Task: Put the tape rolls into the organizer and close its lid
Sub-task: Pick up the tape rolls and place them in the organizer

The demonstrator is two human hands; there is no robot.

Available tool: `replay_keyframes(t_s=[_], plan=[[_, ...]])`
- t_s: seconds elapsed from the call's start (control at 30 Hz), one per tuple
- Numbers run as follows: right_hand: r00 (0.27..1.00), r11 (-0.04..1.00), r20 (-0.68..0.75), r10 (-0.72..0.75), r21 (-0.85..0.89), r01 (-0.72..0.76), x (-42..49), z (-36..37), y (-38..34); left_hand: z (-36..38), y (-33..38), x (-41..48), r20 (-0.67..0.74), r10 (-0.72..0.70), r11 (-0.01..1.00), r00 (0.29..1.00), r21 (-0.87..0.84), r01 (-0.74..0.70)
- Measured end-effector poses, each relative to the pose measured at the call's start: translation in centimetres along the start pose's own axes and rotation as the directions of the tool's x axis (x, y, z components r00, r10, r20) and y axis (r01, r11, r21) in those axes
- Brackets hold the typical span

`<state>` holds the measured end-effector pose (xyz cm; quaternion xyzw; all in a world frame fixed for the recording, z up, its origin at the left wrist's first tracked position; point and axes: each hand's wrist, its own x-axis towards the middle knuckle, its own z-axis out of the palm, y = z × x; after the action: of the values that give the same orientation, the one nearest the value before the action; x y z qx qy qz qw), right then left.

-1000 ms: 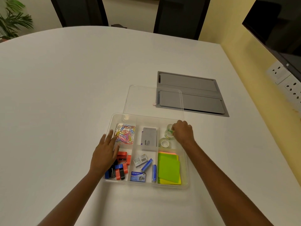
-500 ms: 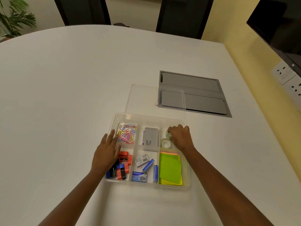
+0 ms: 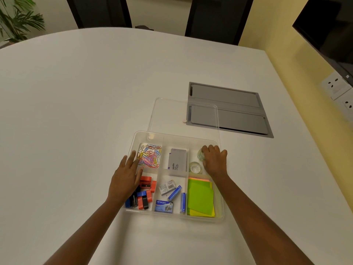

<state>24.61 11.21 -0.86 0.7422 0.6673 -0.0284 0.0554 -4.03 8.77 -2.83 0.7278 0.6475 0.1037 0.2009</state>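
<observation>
While your right hand (image 3: 214, 161) sits in the organizer's (image 3: 221, 217) far right compartment, fingers curled over the far tape roll (image 3: 200, 155), seat that roll flat next to the near tape roll (image 3: 195, 167) already lying there. Whether you are gripping it or only resting on it, I cannot tell. Let go only once it lies below the rim, or the lid (image 3: 183, 113) may not shut. Left hand (image 3: 126, 178): spread flat on the left rim, holding nothing, steadying the organizer. Lid lies open on the table (image 3: 76, 111) past the far edge, overlapping the grey floor-box panel (image 3: 238, 104). Nothing blocks its swing. Paper clips (image 3: 150, 155) and sticky notes (image 3: 200, 199) sit in their own compartments.
</observation>
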Motion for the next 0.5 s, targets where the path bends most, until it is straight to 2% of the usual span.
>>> replay_keyframes(t_s=[0.23,0.4,0.5], plan=[[0.998,0.988,-0.068,0.007,0.153,0.003,-1.4,-0.8,-1.6,-0.1,0.1,-0.1,-0.012,0.004,1.000,1.000,-0.020,-0.004],[0.975,0.960,0.195,0.106,0.237,-0.152,-2.5,-0.9,-3.0,-0.1,0.1,-0.1,-0.014,0.003,1.000,1.000,-0.022,-0.003],[0.955,0.938,0.271,0.123,0.282,-0.201,-2.5,-1.3,-3.3,-0.1,0.2,-0.1,-0.011,0.005,1.000,1.000,-0.009,-0.005]])
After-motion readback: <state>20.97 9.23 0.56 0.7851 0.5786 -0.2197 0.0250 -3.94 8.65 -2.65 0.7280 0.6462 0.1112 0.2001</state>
